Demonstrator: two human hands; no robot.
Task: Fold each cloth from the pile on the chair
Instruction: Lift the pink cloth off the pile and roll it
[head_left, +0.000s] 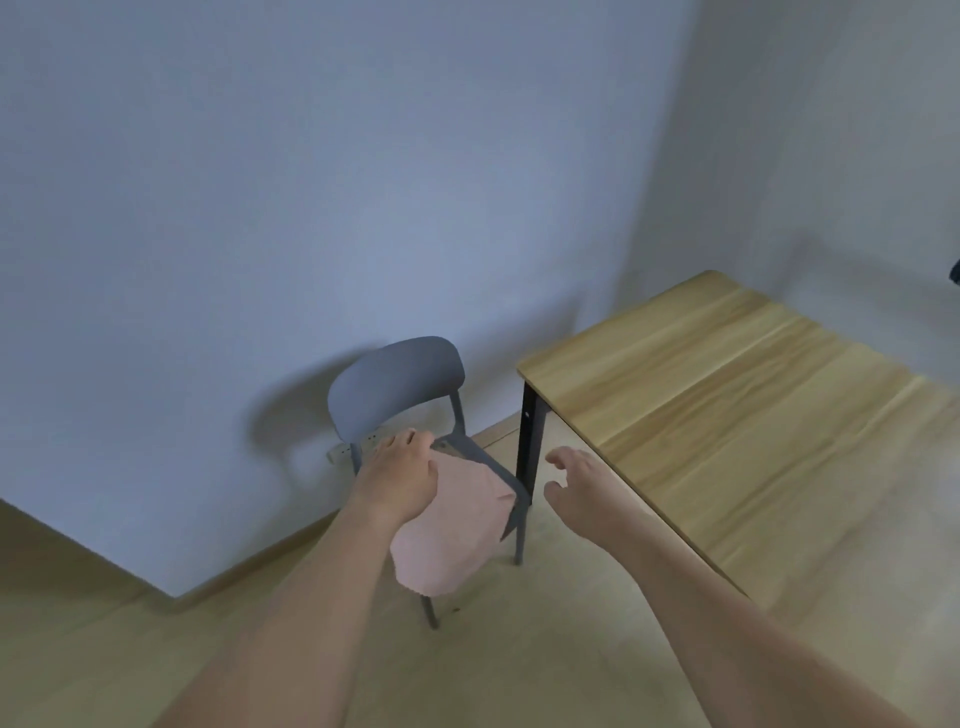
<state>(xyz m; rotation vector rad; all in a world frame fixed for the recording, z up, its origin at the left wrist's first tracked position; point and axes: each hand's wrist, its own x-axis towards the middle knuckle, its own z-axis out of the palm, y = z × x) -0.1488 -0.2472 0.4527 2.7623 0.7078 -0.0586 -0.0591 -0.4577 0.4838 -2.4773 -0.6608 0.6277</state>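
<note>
A grey chair (397, 382) stands against the wall in the head view. A pink cloth (452, 530) lies over its seat and hangs past the front edge. My left hand (402, 475) rests on the cloth's far left part, fingers curled into the fabric. My right hand (576, 483) hovers to the right of the chair, fingers spread, holding nothing. Whether more cloths lie under the pink one is hidden.
A wooden table (727, 415) with a black leg (527, 441) stands close to the chair's right side. A power strip (358, 444) sits on the floor behind the chair. Light wood floor (104, 649) spreads in front.
</note>
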